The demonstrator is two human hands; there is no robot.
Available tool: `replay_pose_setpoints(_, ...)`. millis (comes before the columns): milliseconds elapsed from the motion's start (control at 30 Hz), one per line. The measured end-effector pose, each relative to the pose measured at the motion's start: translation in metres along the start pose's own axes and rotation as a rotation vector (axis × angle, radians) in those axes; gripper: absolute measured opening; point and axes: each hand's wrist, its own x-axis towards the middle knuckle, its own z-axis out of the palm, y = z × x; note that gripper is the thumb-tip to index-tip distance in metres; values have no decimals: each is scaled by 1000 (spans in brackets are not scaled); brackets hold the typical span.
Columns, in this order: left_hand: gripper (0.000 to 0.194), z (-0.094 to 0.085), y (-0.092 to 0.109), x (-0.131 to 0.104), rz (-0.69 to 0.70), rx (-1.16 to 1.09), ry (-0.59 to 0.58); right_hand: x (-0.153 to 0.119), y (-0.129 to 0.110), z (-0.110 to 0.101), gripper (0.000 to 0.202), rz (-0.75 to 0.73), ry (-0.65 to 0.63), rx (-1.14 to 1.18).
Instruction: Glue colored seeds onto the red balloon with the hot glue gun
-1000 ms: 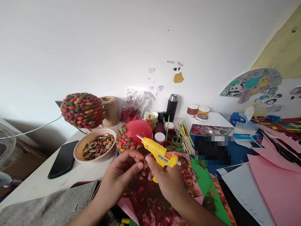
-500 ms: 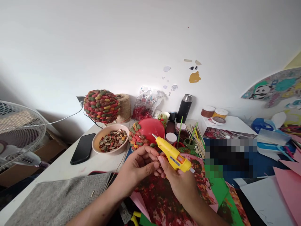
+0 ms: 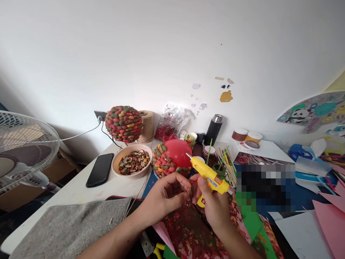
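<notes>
In my right hand (image 3: pixel 217 212) is a yellow glue gun (image 3: pixel 208 174), its nozzle pointing up and to the left. My left hand (image 3: pixel 172 196) is closed in a pinch on a small greenish-brown shell (image 3: pixel 189 190), mostly hidden by the fingertips. The two hands are close together. Just behind them sits a red balloon (image 3: pixel 179 153), its left and lower parts covered with painted shells (image 3: pixel 164 163). To its left stands a pink bowl (image 3: pixel 115 166) of loose painted shells (image 3: pixel 133 162).
A shell-covered ball (image 3: pixel 124 124) stands behind the bowl, beside a twine spool (image 3: pixel 147 126). A phone (image 3: pixel 99 169), a grey cloth (image 3: pixel 72 223) and a fan (image 3: pixel 27 144) are on the left. A black flask (image 3: pixel 214 130), sticks (image 3: pixel 229 162) and paint-stained paper (image 3: pixel 185 233) are also around.
The glue gun and my right hand have shifted slightly right and down in view, opening a small gap from the left fingertips. The small shell shows more. The camera view has tilted slightly.
</notes>
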Motion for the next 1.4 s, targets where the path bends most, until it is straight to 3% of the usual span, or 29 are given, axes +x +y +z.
replay_pose_setpoints(267,38,-8,3,5,-19,-10,74,6,-10,6,68,56,-11,19)
replay_pose_setpoints(500,35,-14,0,8,-46,-151,170,15,-27,6,67,25,-143,8)
replay_pose_setpoints(700,40,-17,8,9,-50,-279,215,21,-18,10,67,32,-153,46)
replay_pose_setpoints(800,34,-31,23,-1,81,-81,289,21,-8,7,66,53,-164,51)
replay_pose_setpoints(900,32,-58,43,-15,184,297,442,20,-2,1,63,46,-149,67)
replay_pose_setpoints(967,33,-83,55,-20,181,614,539,19,-1,-3,61,45,-142,84)
replay_pose_setpoints(1067,45,-122,66,-21,21,1087,624,16,-5,-8,62,70,-166,97)
replay_pose_setpoints(1133,56,-146,71,-20,-65,1317,573,13,-8,-8,64,71,-180,87)
replay_pose_setpoints(1233,49,-169,75,-21,-111,1509,418,9,-10,-8,65,57,-219,58)
replay_pose_setpoints(1400,24,-173,78,-22,-198,1612,197,7,-9,-8,66,58,-244,31)
